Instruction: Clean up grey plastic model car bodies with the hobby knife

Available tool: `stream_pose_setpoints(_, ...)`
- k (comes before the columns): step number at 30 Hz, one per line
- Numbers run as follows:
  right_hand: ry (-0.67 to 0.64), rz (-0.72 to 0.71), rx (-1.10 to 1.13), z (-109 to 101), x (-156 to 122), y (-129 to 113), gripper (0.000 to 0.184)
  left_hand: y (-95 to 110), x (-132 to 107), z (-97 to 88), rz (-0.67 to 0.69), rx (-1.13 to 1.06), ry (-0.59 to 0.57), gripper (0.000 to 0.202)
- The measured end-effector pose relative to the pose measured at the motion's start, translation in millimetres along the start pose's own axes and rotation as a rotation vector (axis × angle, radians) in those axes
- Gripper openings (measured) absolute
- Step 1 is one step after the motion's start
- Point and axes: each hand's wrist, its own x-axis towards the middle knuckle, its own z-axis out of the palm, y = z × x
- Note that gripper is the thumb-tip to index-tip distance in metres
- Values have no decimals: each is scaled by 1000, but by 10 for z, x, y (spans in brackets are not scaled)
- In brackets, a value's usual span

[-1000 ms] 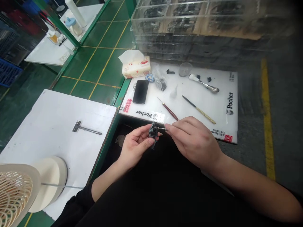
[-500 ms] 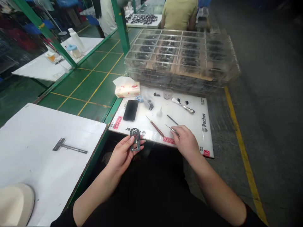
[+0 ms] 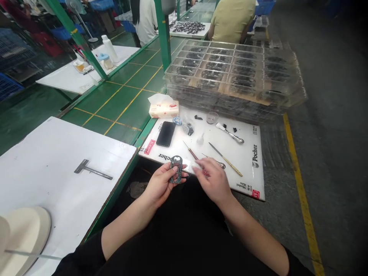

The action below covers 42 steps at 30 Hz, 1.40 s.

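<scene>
The left hand (image 3: 158, 184) partly hides the dark piece (image 3: 179, 165), its details unreadably small.

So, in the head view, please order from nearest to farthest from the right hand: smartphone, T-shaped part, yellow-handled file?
From the right hand:
1. Yellow-handled file: on the Pocher board, just beyond the hand.
2. Smartphone: same board, left side.
3. T-shaped part: on the white tabletop, farther left.

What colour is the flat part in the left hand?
The flat part is dark grey (head view).
</scene>
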Motion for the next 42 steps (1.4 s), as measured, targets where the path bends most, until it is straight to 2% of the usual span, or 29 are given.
stream_pose_setpoints(4,-135,21,247,145,-5,-290,36,-41,66,61,125,72,-65,42)
stream_pose_setpoints(8,-158,63,404,186,72,-325,40,-9,135,67,206,176,-111,50)
stream_pose_setpoints(13,-106,91,435,101,91,-349,36,33,227,46,268,303,-98,55)
stream_pose_setpoints(18,-38,146,414,137,66,-386,33,32,294,95,326,403,-76,45)
stream_pose_setpoints(25,-93,251,508,242,84,-301,46,19,295,104,330,434,-87,45)
stream_pose_setpoints(33,-63,299,527,274,94,-296,53,3,323,69,279,427,-85,55)
stream_pose_setpoints(37,7,329,479,281,69,-279,45,-62,378,11,282,518,-32,57)
stream_pose_setpoints(42,49,420,491,234,27,-155,55,32,661,-118,394,805,172,39)
